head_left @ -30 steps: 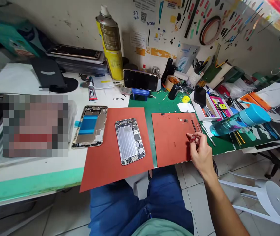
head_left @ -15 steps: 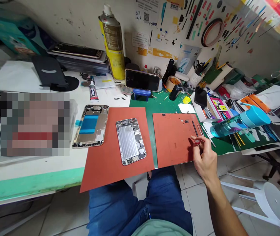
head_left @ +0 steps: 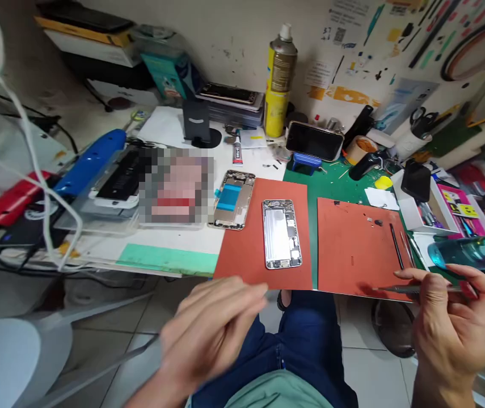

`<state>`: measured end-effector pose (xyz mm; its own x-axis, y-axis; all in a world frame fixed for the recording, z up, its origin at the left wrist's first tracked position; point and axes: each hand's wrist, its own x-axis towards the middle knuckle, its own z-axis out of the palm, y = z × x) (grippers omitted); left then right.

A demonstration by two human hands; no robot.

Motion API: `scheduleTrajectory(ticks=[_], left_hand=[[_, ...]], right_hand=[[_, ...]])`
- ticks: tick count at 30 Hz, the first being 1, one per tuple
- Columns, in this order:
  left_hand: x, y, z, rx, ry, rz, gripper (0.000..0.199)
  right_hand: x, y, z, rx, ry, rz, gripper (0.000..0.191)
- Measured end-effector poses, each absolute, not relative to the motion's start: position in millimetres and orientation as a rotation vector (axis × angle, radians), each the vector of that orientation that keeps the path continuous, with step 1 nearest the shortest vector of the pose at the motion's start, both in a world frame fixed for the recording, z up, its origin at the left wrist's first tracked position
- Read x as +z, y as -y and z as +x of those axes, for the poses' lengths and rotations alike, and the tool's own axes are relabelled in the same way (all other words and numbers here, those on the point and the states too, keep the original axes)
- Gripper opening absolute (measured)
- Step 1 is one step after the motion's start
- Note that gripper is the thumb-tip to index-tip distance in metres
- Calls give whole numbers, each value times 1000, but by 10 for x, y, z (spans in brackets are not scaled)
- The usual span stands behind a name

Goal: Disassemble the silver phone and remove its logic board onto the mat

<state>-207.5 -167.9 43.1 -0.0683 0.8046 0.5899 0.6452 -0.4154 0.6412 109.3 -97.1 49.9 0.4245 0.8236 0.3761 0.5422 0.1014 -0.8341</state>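
Observation:
My right hand point(head_left: 459, 323) is closed around a slim screwdriver point(head_left: 404, 289), its thin tip pointing left over the front edge of the right red-brown mat point(head_left: 336, 260). A red part of it shows between the fingers. In front of the left red-brown mat point(head_left: 242, 260), my left hand point(head_left: 220, 323) is raised with fingers stretched out and nothing visible in it; it is a little blurred. An opened phone point(head_left: 279, 232) with a silvery battery and exposed boards lies on that mat. Beside it, partly on the mat, is a phone housing point(head_left: 244, 212) with blue strips.
Small parts point(head_left: 378, 222) and a black pen-like tool point(head_left: 396, 246) lie on the right mat. A blue bottle point(head_left: 472, 249) lies near my right hand. Behind stand a yellow spray can point(head_left: 277, 107) and a propped phone point(head_left: 313, 140). White cables point(head_left: 33, 136) hang at left.
The view has turned to the left. My left hand has come into view from below. My right hand now holds the screwdriver level, with its tip showing; the opened phone stays on the mat.

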Motion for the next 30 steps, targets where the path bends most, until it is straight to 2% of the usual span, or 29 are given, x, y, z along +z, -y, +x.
scheduleTrajectory(ticks=[3,8,12,18,30], left_hand=[[263,1303,-2110,1347,-1519,2262,7],[60,1039,-2118,1133,-1473,2337,28],[-8,1039,-2155,999,-1436,2294,30],[-5,1045,-2177,820,-1462,2343,31],[-45,1044,-2147,770,-1513,2368,25]], right_hand=[[435,923,1039,264,1376,-1590,54],[461,885,950,231,1688,-1644,50],[575,922,755,288,1597,-1475,45],[554,875,408,468,1818,-1261,36],[476,759,181,367,2014,-1199,28]])
